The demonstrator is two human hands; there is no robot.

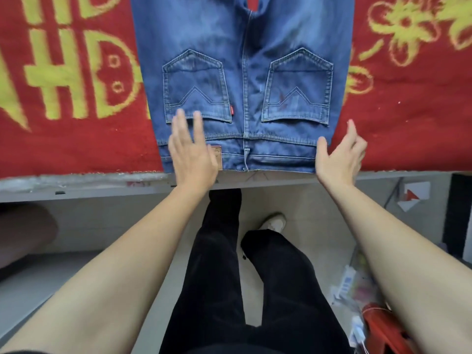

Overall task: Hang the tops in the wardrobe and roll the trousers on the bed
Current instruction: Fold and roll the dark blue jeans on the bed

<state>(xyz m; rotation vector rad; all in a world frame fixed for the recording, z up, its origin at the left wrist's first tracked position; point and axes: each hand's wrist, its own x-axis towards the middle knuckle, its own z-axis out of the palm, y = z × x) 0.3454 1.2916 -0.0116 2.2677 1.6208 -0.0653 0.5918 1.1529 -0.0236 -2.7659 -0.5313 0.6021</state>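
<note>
Overall, broad red pile blanket [63, 139] with yellow-green characters and flower motifs, spread across the bed.

Laid flat down the middle of the blanket: blue denim jeans [245, 72], seat side up, waistband at the blanket's near edge, legs running toward its far side and out of view.

Below the blanket's near edge, on pale floor: the person's own legs in black trousers [217, 277].

Just under the blanket's near edge: pale grey bed rail [89, 190], running left to right.

Below the blanket's right end, beside the legs: loose heap of clear packets [357, 277] and a red bag [380, 325]; contents not legible.

On the jeans, mid-blanket: two five-sided back pockets [196, 88], each with chevron stitching.

At the blanket's near edge, left hand [190, 152]: palm down, fingers straight, resting flat on the left part of the waistband, fingertips reaching the near edge of the left pocket.

At the same edge, right hand [337, 159]: relaxed, fingers slightly spread, thumb at the right corner of the waistband, fingers above bare blanket; contact with the denim not certain. Both hands uncurled and well apart, one at each side of the waistband.

Below the blanket's near edge, beside the black trousers: toe of a white shoe [274, 222].

Partly covered by the left hand: tan leather waistband patch [215, 152].

On the left pocket's right seam: small red tab [232, 111].
</note>
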